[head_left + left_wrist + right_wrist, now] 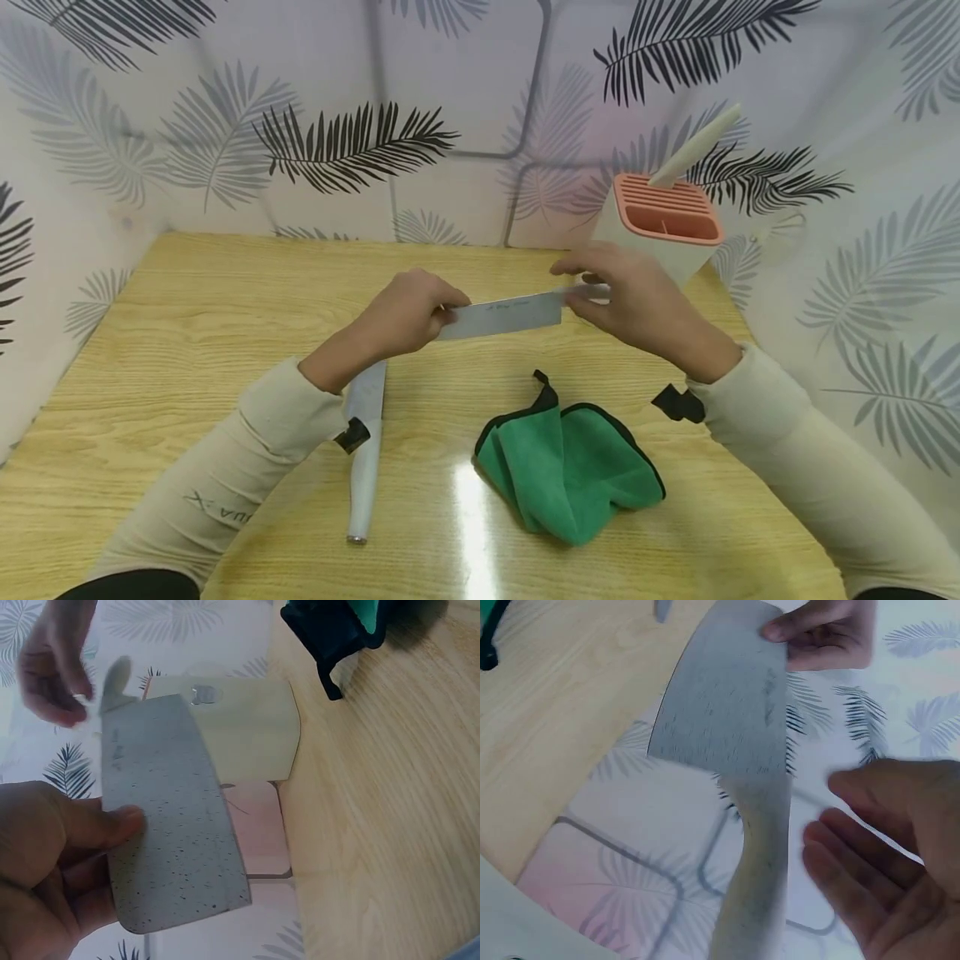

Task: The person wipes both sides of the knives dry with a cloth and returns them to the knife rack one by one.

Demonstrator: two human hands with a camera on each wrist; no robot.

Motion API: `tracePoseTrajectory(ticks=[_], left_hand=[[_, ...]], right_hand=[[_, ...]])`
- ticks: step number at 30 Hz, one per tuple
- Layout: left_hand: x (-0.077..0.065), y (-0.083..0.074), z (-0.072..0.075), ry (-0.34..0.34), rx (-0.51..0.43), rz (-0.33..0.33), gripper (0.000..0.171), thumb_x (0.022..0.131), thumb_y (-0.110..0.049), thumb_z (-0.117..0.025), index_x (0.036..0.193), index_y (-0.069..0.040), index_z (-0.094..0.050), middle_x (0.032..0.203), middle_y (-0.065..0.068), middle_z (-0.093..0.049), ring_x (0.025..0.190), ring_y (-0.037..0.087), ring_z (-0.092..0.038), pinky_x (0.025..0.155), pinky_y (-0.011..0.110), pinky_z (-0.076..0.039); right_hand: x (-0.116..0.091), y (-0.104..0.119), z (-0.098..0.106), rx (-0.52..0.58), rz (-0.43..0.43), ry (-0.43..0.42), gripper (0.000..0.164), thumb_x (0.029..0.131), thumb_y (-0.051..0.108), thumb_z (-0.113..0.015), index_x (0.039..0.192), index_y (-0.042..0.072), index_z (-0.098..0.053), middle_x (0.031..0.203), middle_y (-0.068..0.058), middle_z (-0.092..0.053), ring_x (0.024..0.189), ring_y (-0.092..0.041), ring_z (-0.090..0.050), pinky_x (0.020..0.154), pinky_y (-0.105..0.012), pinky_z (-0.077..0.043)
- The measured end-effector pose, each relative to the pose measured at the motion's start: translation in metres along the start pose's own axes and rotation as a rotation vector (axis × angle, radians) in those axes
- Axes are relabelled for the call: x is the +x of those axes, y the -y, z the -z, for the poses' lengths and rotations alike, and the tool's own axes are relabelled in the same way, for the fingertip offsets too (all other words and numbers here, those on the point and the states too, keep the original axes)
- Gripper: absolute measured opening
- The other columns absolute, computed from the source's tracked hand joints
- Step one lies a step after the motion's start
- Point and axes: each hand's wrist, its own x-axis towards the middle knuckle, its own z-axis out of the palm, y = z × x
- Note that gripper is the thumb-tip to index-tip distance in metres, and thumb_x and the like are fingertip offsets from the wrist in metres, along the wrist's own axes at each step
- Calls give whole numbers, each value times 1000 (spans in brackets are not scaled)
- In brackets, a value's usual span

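A cleaver [510, 317] with a wide speckled grey blade and a pale handle [757, 862] is held up above the table. My left hand [408, 312] pinches the blade's far end between thumb and fingers, along its upper edge. Beside the handle is my right hand [637, 292]; in the right wrist view its fingers [862, 862] are loosely bent, with a gap between them and the handle. A second knife [364, 467] lies on the table below my left forearm, its blade partly hidden by the wrist. Nearer to me, a crumpled green cloth [570, 475] with black edging lies on the wood.
A white knife block [686, 262] with a salmon-coloured slotted top stands at the back right, behind my right hand. One pale handle [697, 146] sticks up from it. Leaf-patterned walls [465, 200] border the wooden table [225, 308] at the back and sides.
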Motion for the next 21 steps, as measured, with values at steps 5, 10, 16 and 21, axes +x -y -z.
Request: tracePoseTrajectory(ticks=[5, 10, 16, 21], left_hand=[[-4, 1, -7, -136, -96, 81, 21, 93, 0, -65, 110, -4, -77, 106, 15, -77, 86, 26, -74, 78, 39, -61], [-6, 0, -16, -246, -234, 137, 21, 92, -2, -68, 112, -2, -76, 109, 17, -76, 89, 28, -76, 79, 40, -62], [-7, 0, -25, -331, -415, 223, 24, 92, -4, -69, 115, 1, -74, 113, 20, -74, 92, 32, -76, 77, 42, -63], [-7, 1, -34, -392, -531, 247, 26, 92, -3, -69, 117, 3, -72, 111, 22, -74, 93, 34, -75, 79, 44, -63]], right_hand=[[-1, 10, 18, 104, 28, -374, 16, 85, -7, -72, 100, -2, -73, 96, -13, -74, 89, -9, -70, 77, -15, -58], [-1, 17, 32, 307, -18, -682, 9, 84, -10, -67, 93, -10, -71, 89, -2, -71, 77, 5, -65, 65, -7, -53], [2, 20, 38, 513, -60, -925, 10, 83, -10, -63, 88, -18, -64, 84, 8, -68, 66, -5, -66, 56, -14, -54], [10, 17, 37, 568, -138, -971, 6, 84, -7, -65, 87, -3, -69, 84, 4, -68, 69, -9, -66, 59, -16, -56]])
